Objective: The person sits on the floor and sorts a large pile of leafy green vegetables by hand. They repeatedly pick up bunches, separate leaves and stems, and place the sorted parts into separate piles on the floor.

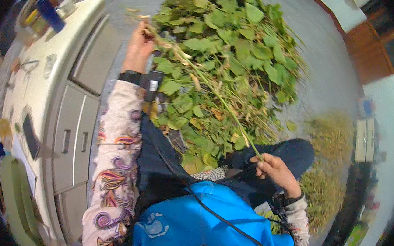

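Note:
A long green bean plant stalk (pixel 217 90) with pale pods along it runs diagonally between my two hands. My left hand (pixel 140 46) grips its pod-bearing upper end, at the upper left. At the lower right, my right hand (pixel 273 170) pinches the bare lower end between thumb and fingers. Beneath the stalk, a large heap of leafy green bean plants (pixel 225 37) lies on the grey floor before my crossed legs. Some leaves in the heap are yellowing, and pale pods show among the stems.
A white-topped cabinet (pixel 75 105) stands along the left, bearing a dark blue cup (pixel 50 11) and a dark phone-like object (pixel 30 136). Piles of yellow-green plant matter (pixel 322 197) lie on the floor at the right. A brown wooden piece of furniture (pixel 372 50) is at the upper right.

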The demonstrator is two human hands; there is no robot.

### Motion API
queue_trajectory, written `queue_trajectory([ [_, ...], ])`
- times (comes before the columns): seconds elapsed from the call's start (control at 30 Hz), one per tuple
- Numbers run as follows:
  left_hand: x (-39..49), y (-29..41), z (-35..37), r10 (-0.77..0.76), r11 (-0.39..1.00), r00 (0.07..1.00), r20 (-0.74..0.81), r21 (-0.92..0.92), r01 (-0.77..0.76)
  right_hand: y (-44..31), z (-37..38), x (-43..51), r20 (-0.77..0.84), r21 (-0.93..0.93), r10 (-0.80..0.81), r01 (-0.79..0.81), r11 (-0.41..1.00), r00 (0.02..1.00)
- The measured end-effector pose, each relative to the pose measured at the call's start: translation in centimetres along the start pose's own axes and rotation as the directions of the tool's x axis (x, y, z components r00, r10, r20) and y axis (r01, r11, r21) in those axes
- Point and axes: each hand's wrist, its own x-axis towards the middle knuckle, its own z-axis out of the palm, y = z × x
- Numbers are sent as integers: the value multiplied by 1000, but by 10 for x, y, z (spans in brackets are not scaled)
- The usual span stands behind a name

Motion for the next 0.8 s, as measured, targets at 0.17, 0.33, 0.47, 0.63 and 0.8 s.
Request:
queue_trajectory([
  [0.17,-13,-5,4,-147,890,915,377,453,-44,10,-14,-32,-528,79,-41,98,992,848],
  [0.33,-22,-12,20,-245,694,951,192,719,34,61,-54,-77,-864,242,-41,486,840,502],
  [0.47,-13,-11,17,-366,680,912,184,722,127,122,-96,-124,-994,100,112,608,788,18],
  [0.63,0,-12,4,-367,663,914,174,738,126,224,-166,-202,-910,-53,205,593,803,-359],
  [0.8,-10,-12,12,-371,674,917,143,721,160,274,-181,-198,-714,608,659,677,414,237],
])
